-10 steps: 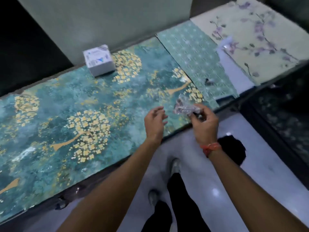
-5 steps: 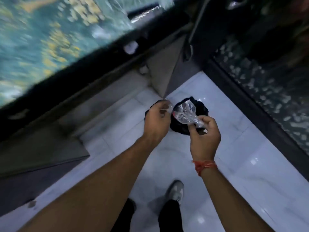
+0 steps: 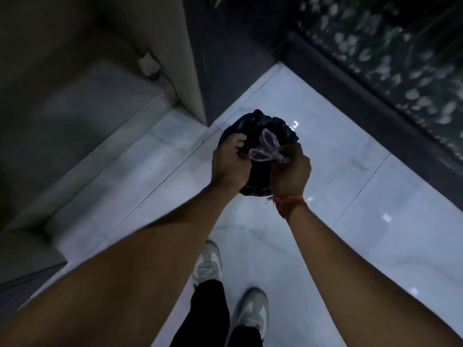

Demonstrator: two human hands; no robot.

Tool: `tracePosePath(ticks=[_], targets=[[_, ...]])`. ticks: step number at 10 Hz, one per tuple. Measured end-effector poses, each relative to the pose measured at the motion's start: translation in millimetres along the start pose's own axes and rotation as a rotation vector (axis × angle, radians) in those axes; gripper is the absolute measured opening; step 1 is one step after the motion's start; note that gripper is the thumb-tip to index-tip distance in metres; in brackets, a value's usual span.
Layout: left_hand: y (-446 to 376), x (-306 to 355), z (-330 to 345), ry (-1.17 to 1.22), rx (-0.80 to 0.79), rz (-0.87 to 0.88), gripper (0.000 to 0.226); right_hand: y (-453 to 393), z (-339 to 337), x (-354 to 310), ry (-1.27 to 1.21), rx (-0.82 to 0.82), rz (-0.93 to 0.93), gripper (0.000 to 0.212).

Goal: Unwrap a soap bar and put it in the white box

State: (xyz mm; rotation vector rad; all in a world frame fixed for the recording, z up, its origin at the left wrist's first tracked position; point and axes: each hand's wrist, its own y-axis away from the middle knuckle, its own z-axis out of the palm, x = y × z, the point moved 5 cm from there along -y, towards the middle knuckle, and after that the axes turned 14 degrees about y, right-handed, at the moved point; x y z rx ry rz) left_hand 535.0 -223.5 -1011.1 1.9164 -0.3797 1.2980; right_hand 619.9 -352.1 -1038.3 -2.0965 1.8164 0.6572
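A glossy white marble-look tiled floor [image 3: 338, 151] fills most of the view, crossed by thin dark grout lines and dotted with small bright reflections of overhead light. At upper left a beige cabinet panel [image 3: 172, 53] stands on end, with a dim, shadowed recess [image 3: 75, 108] beside it. A dark grey vertical panel [image 3: 238, 51] sits just right of the beige one. Along the upper right runs a dark skirting strip [image 3: 370, 101] below a dark surface patterned with pale leaf shapes [image 3: 390, 46]. The lighting is dim overall.
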Motion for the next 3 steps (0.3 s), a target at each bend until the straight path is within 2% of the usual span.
tracePosePath(ticks=[1, 2, 3], targets=[[-16, -22, 10, -0.058, -0.023, -0.024, 0.045, -12, 60, 19, 0.192, -0.211, -0.057, 0.034], [-8, -34, 2, -0.061, -0.011, -0.050, 0.041, 5, 67, 21, 0.266, -0.311, -0.103, 0.050], [12, -26, -15, 0.029, 0.061, -0.068, 0.040, 23, 39, 9, 0.122, -0.240, -0.115, 0.044]])
